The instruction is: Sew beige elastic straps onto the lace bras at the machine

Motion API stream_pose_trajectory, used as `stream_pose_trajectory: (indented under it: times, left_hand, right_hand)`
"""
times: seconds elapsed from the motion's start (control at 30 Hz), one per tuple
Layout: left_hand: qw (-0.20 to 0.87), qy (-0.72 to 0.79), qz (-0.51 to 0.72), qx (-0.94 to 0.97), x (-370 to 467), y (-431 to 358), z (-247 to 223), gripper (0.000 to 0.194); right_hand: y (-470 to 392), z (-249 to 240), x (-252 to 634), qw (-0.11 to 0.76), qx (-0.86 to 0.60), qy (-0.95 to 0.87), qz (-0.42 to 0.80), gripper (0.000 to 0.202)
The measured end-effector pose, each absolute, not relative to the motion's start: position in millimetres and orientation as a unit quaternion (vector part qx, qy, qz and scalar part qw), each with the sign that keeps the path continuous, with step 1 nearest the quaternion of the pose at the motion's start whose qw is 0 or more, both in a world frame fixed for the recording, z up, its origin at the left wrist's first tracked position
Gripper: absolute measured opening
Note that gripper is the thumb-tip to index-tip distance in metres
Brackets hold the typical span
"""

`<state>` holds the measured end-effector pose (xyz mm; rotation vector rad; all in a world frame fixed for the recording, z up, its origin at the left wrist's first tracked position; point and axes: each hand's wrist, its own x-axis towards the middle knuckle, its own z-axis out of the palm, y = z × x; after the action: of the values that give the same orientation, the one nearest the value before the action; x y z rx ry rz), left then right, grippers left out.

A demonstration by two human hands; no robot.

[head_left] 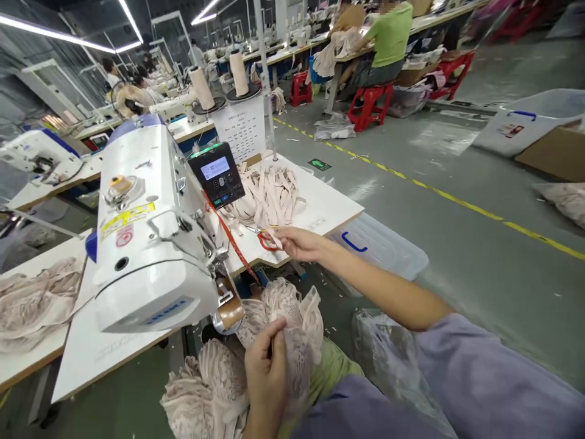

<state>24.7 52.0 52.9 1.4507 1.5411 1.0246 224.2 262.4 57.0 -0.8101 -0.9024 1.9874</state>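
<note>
My right hand [299, 242] is closed at the front edge of the white sewing table, its fingers pinching a short pale strip [275, 239]. Right beside those fingers lie red-handled scissors [266, 239]. Behind them is a heap of pale pink straps [269, 192]. Lower down, my left hand [267, 372] has thumb and fingers pressed together in front of pale lace garments [299, 341] in my lap; what it grips, if anything, is hidden. More lace pieces with cup shapes [210, 387] hang in a bunch to its left.
A white sewing machine [146, 244] with a control panel [217, 174] stands at the left. A red band [233, 241] runs down past the table edge. Beneath the table's right side is a lidded clear bin [388, 247]. A plastic bag [388, 347] lies on the floor; a co-worker [388, 39] sits farther back.
</note>
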Motion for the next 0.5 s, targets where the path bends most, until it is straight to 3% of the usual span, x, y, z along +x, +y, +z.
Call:
stream_pose_trajectory:
  times: [0.1,0.2,0.3,0.4,0.5]
  left_hand:
    - [0.345,0.592,0.422,0.594,22,56,67,0.024]
    - [0.301,0.575,0.428,0.630,9,57,74,0.024]
    - [0.184,0.591,0.397,0.678,-10,61,72,0.028]
    - [0.044,0.639,0.343,0.687,-28,67,64,0.032]
    - [0.002,0.685,0.304,0.662,-37,70,60,0.030]
  right_hand:
    - [199,60,202,0.355,-0.281,-0.330,0.828,0.031]
    - [163,61,185,0.371,-0.275,-0.345,0.817,0.029]
    - [160,57,171,0.392,-0.320,-0.421,0.753,0.031]
    - [174,50,155,0.345,-0.337,-0.518,0.706,0.030]
    - [188,42,140,0.316,-0.337,-0.562,0.686,0.025]
